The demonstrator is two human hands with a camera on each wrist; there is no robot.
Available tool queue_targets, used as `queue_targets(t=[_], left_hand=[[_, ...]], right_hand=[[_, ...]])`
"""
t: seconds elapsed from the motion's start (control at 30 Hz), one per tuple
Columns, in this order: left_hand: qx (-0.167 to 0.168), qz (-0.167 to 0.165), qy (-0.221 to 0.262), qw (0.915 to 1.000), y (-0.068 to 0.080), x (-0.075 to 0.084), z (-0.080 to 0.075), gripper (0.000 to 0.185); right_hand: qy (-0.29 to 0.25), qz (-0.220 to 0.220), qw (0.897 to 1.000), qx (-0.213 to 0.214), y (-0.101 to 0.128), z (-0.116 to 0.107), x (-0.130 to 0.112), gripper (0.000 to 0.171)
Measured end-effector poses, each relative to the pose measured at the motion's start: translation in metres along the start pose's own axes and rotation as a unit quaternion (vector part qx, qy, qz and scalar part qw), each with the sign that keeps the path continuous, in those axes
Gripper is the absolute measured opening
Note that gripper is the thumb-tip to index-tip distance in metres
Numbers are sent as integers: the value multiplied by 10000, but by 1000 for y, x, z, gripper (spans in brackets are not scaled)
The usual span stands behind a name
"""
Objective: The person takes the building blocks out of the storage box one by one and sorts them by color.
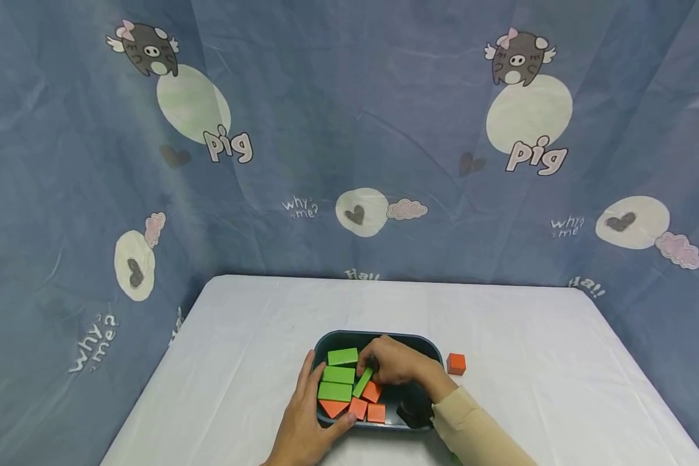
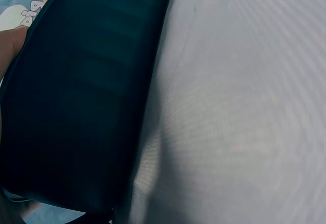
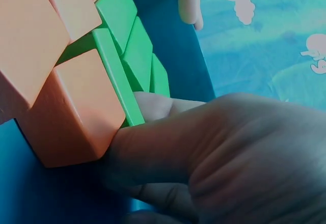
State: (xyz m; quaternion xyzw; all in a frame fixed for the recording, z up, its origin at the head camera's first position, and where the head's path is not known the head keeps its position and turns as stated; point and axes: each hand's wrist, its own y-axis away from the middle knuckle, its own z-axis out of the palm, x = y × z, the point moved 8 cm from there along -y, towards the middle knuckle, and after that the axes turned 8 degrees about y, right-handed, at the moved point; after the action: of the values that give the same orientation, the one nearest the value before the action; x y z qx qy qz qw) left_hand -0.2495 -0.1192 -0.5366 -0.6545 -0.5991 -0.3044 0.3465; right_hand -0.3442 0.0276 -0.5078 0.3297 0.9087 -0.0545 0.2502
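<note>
Green block (image 1: 362, 382) pinched by right hand (image 1: 393, 362) in bin (image 1: 349, 338) — orange blocks (image 1: 366, 406) crowding, left hand (image 1: 305, 427) gripping rim

Makeshift recording booth: cartoon pig-print cloth backdrop (image 1: 349, 129) enclosing white-covered table (image 1: 256, 336).

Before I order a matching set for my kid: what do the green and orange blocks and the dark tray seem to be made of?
Green blocks: probably painted wood or dense foam; flat matte faces, crisp edges, no grain showing.
Orange blocks: the same matte, even colour and sharp corners in the right wrist view, so likely the same material.
Tray: looks like moulded plastic; smooth dark teal wall, rounded corners, soft sheen in the left wrist view.
</note>
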Motion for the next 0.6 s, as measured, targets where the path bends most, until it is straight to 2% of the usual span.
queue_targets(t=[0.23, 0.6], left_hand=[[-17, -278, -89, 9996, -1, -2, 1, 109], [-74, -325, -82, 9994, -4, -3, 1, 110]], right_hand=[[36, -84, 9999, 45, -1, 1, 0, 33], [103, -89, 9999, 28, -3, -1, 1, 25]])
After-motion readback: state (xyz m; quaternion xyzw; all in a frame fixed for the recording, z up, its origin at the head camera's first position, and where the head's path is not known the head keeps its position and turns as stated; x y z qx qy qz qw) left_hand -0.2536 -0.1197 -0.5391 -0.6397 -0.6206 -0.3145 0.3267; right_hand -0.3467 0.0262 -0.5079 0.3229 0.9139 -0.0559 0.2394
